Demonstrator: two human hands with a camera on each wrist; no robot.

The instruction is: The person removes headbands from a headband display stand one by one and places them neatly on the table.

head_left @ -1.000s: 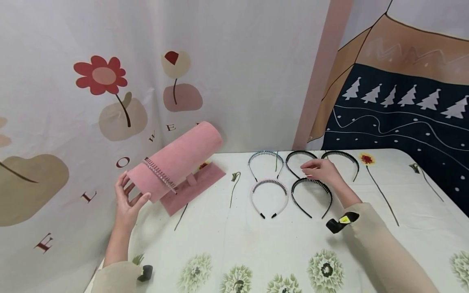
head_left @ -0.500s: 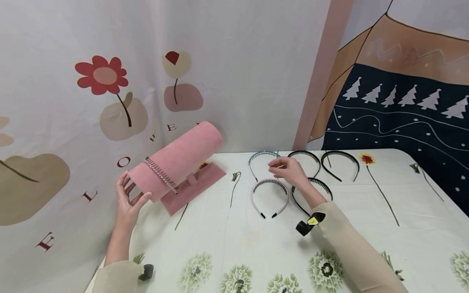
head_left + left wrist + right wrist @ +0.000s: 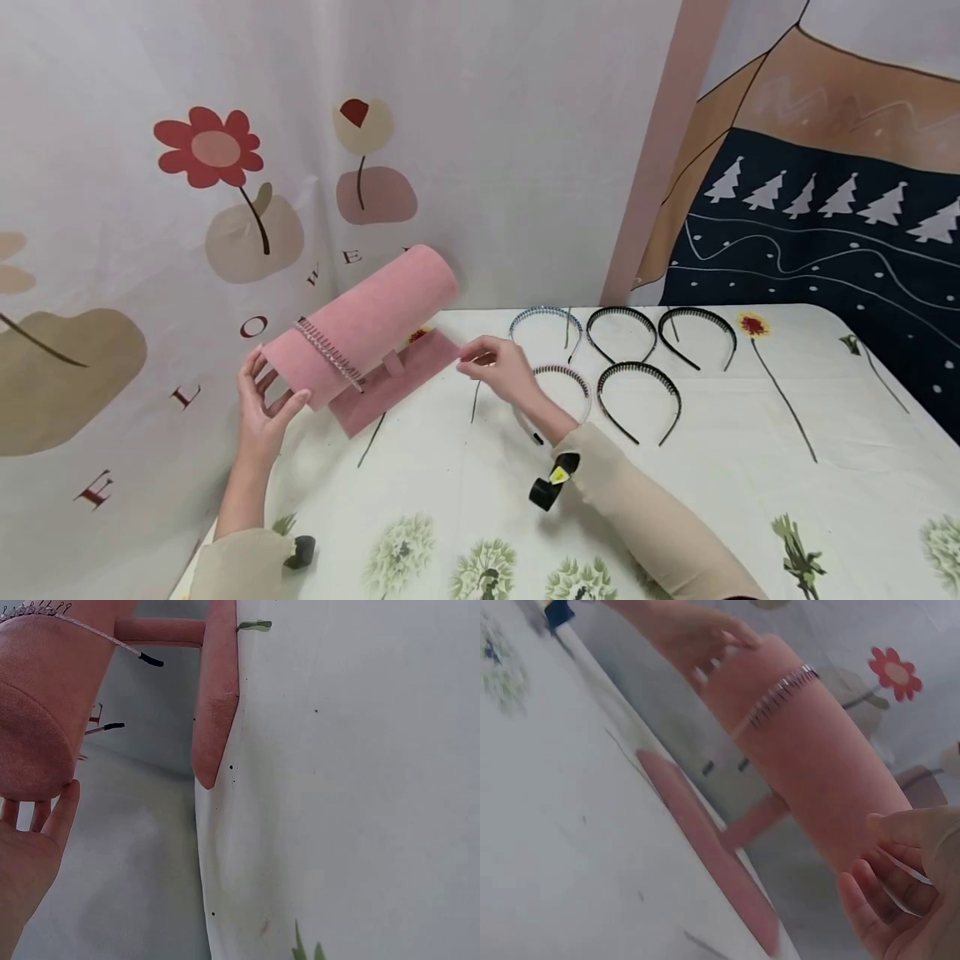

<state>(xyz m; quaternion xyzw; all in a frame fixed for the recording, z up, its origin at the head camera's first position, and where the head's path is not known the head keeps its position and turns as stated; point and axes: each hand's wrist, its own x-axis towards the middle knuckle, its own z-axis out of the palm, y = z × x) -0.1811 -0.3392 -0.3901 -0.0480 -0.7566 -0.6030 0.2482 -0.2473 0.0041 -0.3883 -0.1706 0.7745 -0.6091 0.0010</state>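
A pink velvet headband display stand (image 3: 390, 296), a thick roll on a short post and flat base (image 3: 427, 367), stands at the left of the table. Around the roll near its left end sits a toothed silvery-pink headband (image 3: 330, 357), its black tips hanging below in the left wrist view. My left hand (image 3: 262, 417) grips the roll's left end, fingers and thumb spread about the rim (image 3: 30, 855). Beyond the right end of the base, my right hand (image 3: 506, 375) hovers with loosely bent fingers and holds nothing; its forearm partly covers a pale pink headband (image 3: 566, 369).
On the table lie a blue headband (image 3: 546, 311) and several black ones, among them a front one (image 3: 639, 367) and a back right one (image 3: 699, 312). A curtain (image 3: 517, 167) printed with flowers rises right behind the stand.
My right hand has swept left, from above the black headbands past the blue and pale pink ones to beside the stand's base. The left hand and the stand have stayed put.
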